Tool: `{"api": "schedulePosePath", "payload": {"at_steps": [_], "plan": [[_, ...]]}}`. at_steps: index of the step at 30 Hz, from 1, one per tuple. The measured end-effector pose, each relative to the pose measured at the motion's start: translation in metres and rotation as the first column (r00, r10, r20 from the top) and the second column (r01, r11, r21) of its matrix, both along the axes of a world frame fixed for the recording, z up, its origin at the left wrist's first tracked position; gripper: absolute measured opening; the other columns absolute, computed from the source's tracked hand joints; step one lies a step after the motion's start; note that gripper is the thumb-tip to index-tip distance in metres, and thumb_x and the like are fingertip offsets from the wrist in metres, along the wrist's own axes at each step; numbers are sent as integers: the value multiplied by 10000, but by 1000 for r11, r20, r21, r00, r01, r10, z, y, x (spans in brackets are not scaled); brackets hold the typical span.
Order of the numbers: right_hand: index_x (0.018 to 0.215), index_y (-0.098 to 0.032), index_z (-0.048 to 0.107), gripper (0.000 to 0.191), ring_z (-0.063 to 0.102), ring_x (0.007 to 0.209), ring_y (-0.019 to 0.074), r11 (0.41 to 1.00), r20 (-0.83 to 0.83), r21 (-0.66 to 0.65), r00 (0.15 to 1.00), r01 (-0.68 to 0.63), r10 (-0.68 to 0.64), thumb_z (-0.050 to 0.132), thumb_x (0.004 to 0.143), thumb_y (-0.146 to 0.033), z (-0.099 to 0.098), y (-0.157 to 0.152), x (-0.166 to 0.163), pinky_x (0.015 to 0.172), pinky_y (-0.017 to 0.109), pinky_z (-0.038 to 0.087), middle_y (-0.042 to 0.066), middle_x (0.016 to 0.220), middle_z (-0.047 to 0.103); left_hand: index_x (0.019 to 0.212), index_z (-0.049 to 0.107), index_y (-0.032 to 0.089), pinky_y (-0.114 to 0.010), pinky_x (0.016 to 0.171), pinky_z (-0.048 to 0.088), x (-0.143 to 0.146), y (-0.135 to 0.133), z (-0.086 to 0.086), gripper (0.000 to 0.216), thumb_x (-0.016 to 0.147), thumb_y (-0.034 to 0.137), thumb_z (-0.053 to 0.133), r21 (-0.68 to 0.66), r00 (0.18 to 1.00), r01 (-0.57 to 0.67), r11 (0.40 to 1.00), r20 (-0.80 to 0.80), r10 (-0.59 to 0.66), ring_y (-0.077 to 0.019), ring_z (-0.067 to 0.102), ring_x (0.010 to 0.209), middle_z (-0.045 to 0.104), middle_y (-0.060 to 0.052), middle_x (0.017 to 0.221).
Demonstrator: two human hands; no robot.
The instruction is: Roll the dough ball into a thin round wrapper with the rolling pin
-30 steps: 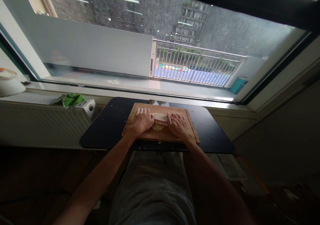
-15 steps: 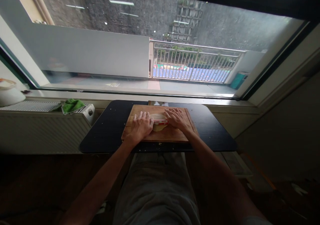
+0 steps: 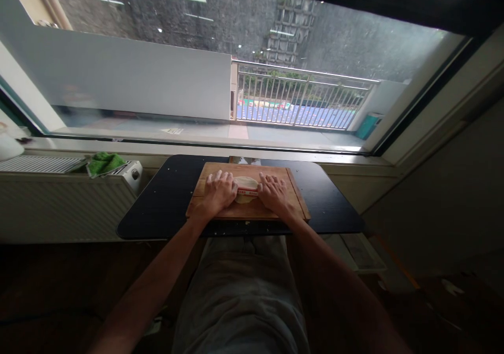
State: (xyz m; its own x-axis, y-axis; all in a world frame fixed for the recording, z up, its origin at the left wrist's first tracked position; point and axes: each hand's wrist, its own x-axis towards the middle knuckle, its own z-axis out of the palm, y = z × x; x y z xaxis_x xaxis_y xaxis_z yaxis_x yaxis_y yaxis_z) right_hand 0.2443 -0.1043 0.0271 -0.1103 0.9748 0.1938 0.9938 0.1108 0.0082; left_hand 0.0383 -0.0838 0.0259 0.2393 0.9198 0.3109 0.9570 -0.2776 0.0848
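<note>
A pale, round, flattened piece of dough (image 3: pixel 244 183) lies in the middle of the frame, on the centre of a rectangular brown wooden board (image 3: pixel 252 213). Across the dough rests a pale rolling pin with a red printed band (image 3: pixel 248 191). Its long axis runs left to right in the frame, parallel to the board's near edge. Only the short stretch between the hands shows, as both ends are hidden beneath them.

The left hand (image 3: pixel 216 192) lies palm down over the pin's left end, fingers stretched flat and slightly spread, tips pointing toward the window. The right hand (image 3: pixel 275 195) lies the same way over the right end, fingers straight and fanned, not curled around anything. Both hands cover the sides of the dough, so its full outline cannot be seen.

The board sits on a black table with rounded corners (image 3: pixel 161 207), dotted with pale specks, and its far edge is close to the windowsill. Below the table, in the lower middle of the frame, are the person's grey-clad legs (image 3: pixel 242 291).

At the left stands a white ribbed radiator (image 3: pixel 59 201), with a crumpled green cloth (image 3: pixel 103 162) on top, well apart from the board. Beyond the large window, in the upper middle, runs a metal railing (image 3: pixel 299 99).
</note>
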Motion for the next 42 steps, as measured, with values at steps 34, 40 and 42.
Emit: {"api": "schedulePosePath", "payload": {"at_steps": [34,40,42], "plan": [[1547,-140,569,553,563,1382,309,999,-18,38,999,-36,37,254,1127,-315,1,-31,-11,1103,438,448,175,1546,622,1345,666,130,-540,1169,388,-2,-4,-1,492,1105,376,314,5,1000,7,1000,24,-7,-360,526,1451,684,-206,1436],[1560,-104,546,577,529,1421,316,999,-12,17,999,-50,51,228,1132,-324,3,-30,-10,1130,470,428,175,1587,587,1272,682,141,-523,1145,403,-2,-2,2,467,1105,389,323,-44,1000,1,999,-5,-2,-347,574,1374,707,-191,1392],[1564,-108,544,576,529,1425,312,999,-17,10,999,-38,38,228,1134,-325,5,-30,-11,1137,466,423,172,1598,577,1223,693,152,-518,1137,408,0,-2,4,447,1102,386,332,-61,1000,-12,998,-5,12,-341,585,1349,720,-179,1364]]}}
